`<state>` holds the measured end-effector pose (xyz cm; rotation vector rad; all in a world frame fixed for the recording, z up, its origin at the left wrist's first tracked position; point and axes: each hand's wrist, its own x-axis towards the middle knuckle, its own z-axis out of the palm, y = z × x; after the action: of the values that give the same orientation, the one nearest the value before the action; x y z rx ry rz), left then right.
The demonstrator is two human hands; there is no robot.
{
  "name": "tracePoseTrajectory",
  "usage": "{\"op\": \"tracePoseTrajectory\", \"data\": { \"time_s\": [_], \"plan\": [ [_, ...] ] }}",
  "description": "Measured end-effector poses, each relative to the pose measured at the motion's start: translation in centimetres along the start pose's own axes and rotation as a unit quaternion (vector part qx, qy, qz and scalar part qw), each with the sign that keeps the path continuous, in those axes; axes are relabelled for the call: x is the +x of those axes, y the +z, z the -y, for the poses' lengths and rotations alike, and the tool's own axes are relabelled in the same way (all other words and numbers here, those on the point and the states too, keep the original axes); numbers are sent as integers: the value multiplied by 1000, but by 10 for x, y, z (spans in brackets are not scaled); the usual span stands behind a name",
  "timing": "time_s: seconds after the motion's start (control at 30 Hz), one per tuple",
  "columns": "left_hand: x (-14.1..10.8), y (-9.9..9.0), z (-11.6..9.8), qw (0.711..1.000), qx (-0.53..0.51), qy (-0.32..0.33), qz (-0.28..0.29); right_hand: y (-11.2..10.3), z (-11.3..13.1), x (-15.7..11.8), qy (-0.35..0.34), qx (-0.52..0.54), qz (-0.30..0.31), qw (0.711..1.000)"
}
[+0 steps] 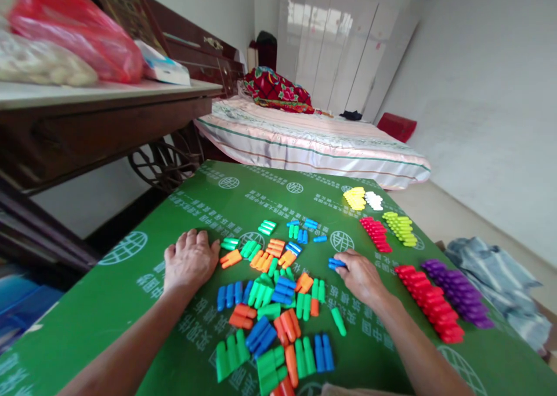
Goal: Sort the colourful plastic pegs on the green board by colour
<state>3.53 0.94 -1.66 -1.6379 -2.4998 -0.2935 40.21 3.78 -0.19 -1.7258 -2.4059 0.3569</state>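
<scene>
My right hand point(360, 275) pinches blue bullet-shaped plastic pieces point(336, 263) between thumb and fingers, just above the green board point(174, 210). Palm down, my left hand point(191, 260) rests on the board with its fingers apart and holds nothing. Between my hands lies a loose spread of similar pieces in green, orange and blue, many side by side in short groups. Green pieces point(230, 243) lie closest to my left hand. A single green piece point(338, 322) lies below my right hand, left of the forearm.
Along the board's right side lie rows of red pieces point(430, 303), purple pieces point(456, 291) and lime pieces point(400, 229). Yellow pieces point(354, 198) and white pieces point(373, 200) are farther back. A bed point(304, 135) stands beyond, a sewing-machine table point(108, 97) at left.
</scene>
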Motion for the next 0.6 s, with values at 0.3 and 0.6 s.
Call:
{"op": "tracePoseTrajectory", "data": {
  "time_s": [0.3,0.6],
  "plan": [
    [-1,0,-2,1000,7,-3,6,7,-9,9,17,-33,-19,999],
    [-5,0,-7,1000,14,-16,9,15,-3,1,-26,-47,-34,998]
  ]
}}
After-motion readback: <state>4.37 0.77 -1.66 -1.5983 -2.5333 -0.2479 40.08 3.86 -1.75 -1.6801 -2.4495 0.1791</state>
